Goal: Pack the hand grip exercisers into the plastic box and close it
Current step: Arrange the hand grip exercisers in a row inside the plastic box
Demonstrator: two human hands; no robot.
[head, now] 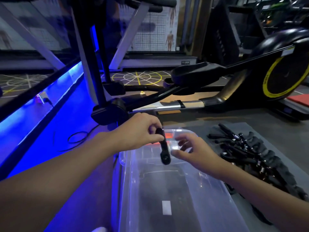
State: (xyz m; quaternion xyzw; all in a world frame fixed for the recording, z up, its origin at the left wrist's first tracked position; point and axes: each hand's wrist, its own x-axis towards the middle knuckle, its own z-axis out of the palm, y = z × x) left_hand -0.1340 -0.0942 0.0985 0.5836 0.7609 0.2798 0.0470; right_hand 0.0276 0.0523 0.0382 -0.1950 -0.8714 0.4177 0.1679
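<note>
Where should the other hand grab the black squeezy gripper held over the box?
Probably its lower end, coming from the right. The left hand pinches the top of the hand grip exerciser, so only the bottom, hanging over the plastic box, is bare, and the open right hand is beside it.

Exercisers (247, 158) and clear box (125, 181)
One black exerciser (163, 148) tilted above the box; the rest piled at its right.

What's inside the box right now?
No grips show in the box, only a white label. The left hand holds one grip above it; that and the right hand cover the far end.
</note>
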